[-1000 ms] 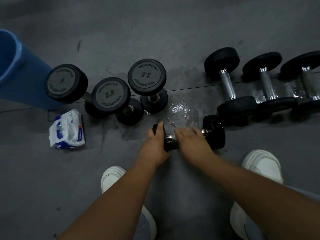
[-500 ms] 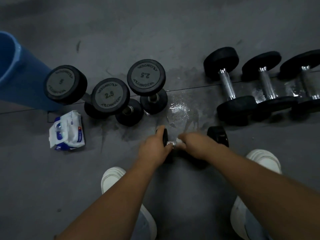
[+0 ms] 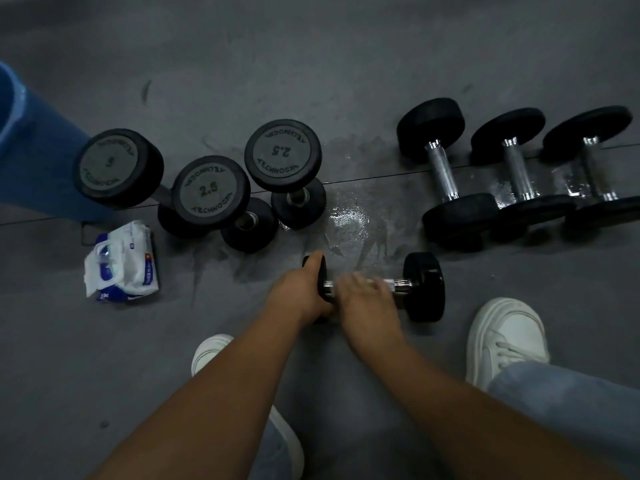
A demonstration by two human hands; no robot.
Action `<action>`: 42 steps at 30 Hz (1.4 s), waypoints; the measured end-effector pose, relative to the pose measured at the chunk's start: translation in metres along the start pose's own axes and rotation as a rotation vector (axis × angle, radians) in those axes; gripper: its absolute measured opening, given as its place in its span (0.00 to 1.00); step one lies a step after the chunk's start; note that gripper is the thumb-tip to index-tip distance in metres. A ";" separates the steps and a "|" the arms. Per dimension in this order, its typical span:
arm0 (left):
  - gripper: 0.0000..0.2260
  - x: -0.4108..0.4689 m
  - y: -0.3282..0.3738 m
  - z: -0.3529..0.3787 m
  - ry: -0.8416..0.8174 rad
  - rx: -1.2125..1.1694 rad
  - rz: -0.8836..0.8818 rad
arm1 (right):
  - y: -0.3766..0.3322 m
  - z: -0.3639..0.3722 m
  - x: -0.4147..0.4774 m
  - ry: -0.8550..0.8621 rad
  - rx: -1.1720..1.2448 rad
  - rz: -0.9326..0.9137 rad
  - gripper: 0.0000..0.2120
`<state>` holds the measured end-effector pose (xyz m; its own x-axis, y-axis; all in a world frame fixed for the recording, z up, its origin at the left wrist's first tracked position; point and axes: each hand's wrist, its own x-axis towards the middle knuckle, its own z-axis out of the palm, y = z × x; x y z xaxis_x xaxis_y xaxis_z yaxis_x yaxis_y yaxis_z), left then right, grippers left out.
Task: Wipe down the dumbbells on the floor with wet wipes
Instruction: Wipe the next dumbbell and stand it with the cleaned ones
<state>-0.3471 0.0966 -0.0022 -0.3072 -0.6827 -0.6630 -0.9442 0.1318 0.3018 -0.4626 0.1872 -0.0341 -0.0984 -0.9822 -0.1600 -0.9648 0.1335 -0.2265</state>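
Observation:
A small black dumbbell (image 3: 424, 286) with a chrome handle lies on the grey floor in front of my feet. My left hand (image 3: 301, 289) grips its left head. My right hand (image 3: 363, 294) is blurred and wraps over the chrome handle; a bit of white wipe (image 3: 375, 281) seems to show at its fingertips. The pack of wet wipes (image 3: 121, 261) lies on the floor to the left.
Three dumbbells stand on end at left: one (image 3: 119, 168), a 2.5 (image 3: 211, 192), another 2.5 (image 3: 283, 155). Three more lie at right (image 3: 446, 174), (image 3: 519, 174), (image 3: 595, 171). A blue bin (image 3: 31, 150) stands far left. A wet patch (image 3: 349, 220) shines on the floor. White shoes (image 3: 505, 337).
The dumbbell was tilted up at its right end half a second ago and now lies flat again. My right hand has slid right along the handle.

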 end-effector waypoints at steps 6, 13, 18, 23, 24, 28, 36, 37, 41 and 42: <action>0.47 0.004 -0.001 -0.003 0.001 -0.022 -0.017 | 0.025 -0.002 0.000 -0.019 -0.104 0.094 0.19; 0.42 0.004 -0.010 -0.002 -0.022 -0.150 -0.093 | 0.039 -0.026 0.034 -0.384 -0.055 -0.158 0.17; 0.50 -0.004 -0.011 -0.005 0.071 -0.101 0.025 | 0.037 -0.042 0.045 -0.293 -0.019 -0.187 0.18; 0.56 -0.015 -0.010 0.010 0.043 -0.018 0.015 | 0.027 -0.044 0.036 -0.204 0.046 0.134 0.12; 0.54 -0.014 -0.010 0.012 0.074 -0.028 0.019 | 0.021 -0.042 0.035 -0.195 0.094 0.158 0.13; 0.50 -0.009 -0.010 0.012 0.101 -0.081 0.039 | -0.006 -0.033 0.033 -0.302 0.296 -0.057 0.11; 0.50 -0.006 -0.010 0.012 0.087 -0.111 0.015 | -0.018 -0.023 0.026 -0.216 0.299 0.043 0.10; 0.50 -0.006 -0.010 0.012 0.084 -0.108 0.014 | -0.016 -0.023 0.027 -0.218 0.337 0.040 0.10; 0.52 -0.007 -0.009 0.012 0.088 -0.090 -0.006 | 0.022 -0.021 0.034 -0.024 0.320 0.359 0.12; 0.52 -0.006 -0.008 0.011 0.084 -0.091 -0.004 | 0.016 -0.025 0.033 -0.069 0.284 0.269 0.11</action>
<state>-0.3385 0.1076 -0.0083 -0.2890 -0.7416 -0.6055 -0.9294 0.0657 0.3632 -0.4876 0.1533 -0.0191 -0.3127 -0.8971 -0.3122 -0.8000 0.4259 -0.4226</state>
